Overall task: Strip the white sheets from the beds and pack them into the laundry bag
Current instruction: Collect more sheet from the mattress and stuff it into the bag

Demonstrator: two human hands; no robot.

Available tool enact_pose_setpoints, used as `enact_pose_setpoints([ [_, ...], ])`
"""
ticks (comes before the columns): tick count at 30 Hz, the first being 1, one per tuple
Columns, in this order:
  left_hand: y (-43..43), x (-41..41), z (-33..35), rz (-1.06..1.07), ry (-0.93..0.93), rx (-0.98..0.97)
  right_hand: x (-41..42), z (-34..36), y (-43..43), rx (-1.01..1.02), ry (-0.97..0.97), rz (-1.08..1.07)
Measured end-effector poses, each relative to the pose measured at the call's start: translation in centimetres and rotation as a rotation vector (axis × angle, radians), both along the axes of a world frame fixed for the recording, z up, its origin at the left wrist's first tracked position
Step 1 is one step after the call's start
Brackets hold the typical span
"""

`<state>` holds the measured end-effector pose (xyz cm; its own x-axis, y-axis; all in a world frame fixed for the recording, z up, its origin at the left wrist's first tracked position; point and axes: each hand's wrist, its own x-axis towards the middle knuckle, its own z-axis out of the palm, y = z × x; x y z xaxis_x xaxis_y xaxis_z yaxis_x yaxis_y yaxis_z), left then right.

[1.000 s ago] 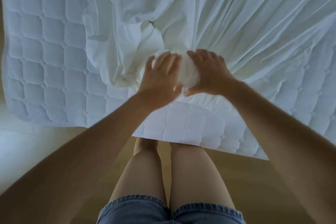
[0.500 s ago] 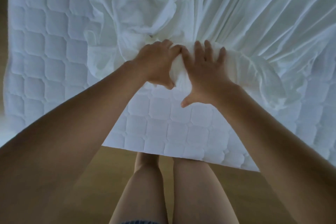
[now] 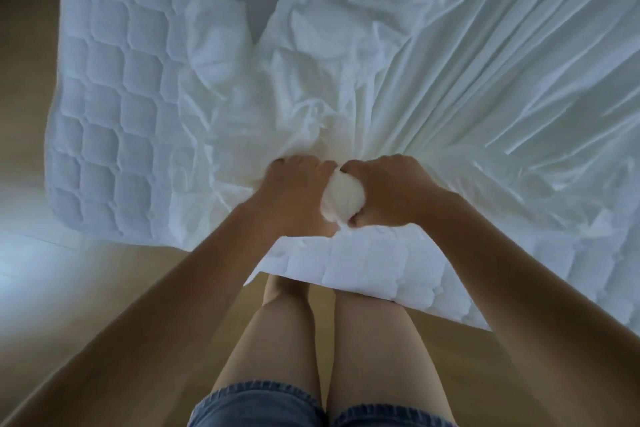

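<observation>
Gripping: both hands are closed on the white sheet point(image 3: 450, 80). My right hand point(image 3: 384, 192) is fisted round a bunched wad of it. My left hand point(image 3: 298, 191) is just beside, fingers curled down into the cloth.
Sheet location: on the mattress point(image 3: 114, 107), gathered to my hands close to the near edge. Pleats fan out from the grip to the right and far side, with loose rumpled folds in the middle.
Mattress: quilted top is bare on the left and along the near edge under my wrists.
Risk 1: the far part may be tucked or snagged at an edge I can't see. A hard pull would then stall, or yank the wad out of my fists.
Risk 2: the wad is small against the cloth left on the bed. If I drag it all off at once, slack likely trails onto the floor point(image 3: 156, 274) and under my feet.
Risk 3: the left hold looks shallower and could slip first.
Hidden: left fingertips are sunk in folds and blurred, so the depth of that hold is a guess. Right fingers are tucked under the wad.
Cut off: far and right edges of the bed are out of frame, so I can't tell how much is tucked.
Not in view: laundry bag, any other bed.
</observation>
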<state>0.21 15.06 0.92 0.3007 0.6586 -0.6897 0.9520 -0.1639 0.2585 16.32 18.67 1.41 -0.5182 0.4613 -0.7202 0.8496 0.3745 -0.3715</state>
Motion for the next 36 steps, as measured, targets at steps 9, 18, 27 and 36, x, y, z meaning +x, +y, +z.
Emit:
enact_pose_setpoints([
  [9,-4.8,-5.7,-0.3,0.673,0.050,0.159,-2.1,-1.3,2.9,-0.019,-0.019,-0.020],
  [18,-3.3,-6.8,-4.2,1.526,0.004,-0.062,-2.7,-1.9,3.2,-0.001,-0.043,-0.002],
  [27,0.0,-6.9,-2.8,1.258,-0.248,0.020,-1.4,-1.6,2.8,0.221,0.247,-0.025],
  [36,4.7,-0.9,2.5,0.073,-0.373,0.415,3.2,-1.4,4.1,0.602,0.345,0.131],
])
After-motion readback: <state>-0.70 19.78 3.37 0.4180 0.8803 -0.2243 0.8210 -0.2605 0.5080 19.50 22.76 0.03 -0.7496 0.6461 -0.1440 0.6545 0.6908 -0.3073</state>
